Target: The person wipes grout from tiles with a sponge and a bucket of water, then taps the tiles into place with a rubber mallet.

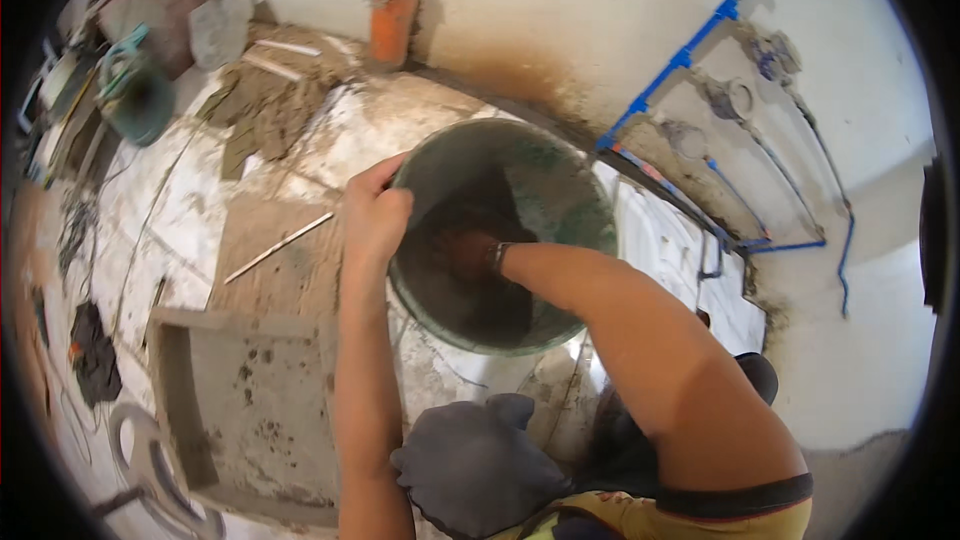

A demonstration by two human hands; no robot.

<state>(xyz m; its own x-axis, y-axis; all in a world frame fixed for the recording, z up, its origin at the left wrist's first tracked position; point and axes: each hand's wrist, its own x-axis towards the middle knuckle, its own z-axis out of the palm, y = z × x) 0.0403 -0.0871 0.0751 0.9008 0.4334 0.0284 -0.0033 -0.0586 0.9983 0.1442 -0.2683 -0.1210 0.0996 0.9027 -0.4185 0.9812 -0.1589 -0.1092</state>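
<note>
A large round dark-green tub (572,190) stands in front of me, its inside smeared with grey residue. My left hand (376,215) grips its rim on the left side, thumb toward the inside and fingers wrapped over the edge. Deep in the tub is my right hand (466,253), with a band at the wrist. Shadow and dark material at the bottom hide its fingers, so whether they hold anything does not show.
Left of my left forearm lies a shallow mortar-coated tray (262,410), with a thin white stick (280,248) beyond it. An orange cement-crusted container (391,30) stands by the wall. Blue pipes (683,58) run along the right wall. A green container (138,100) sits far left.
</note>
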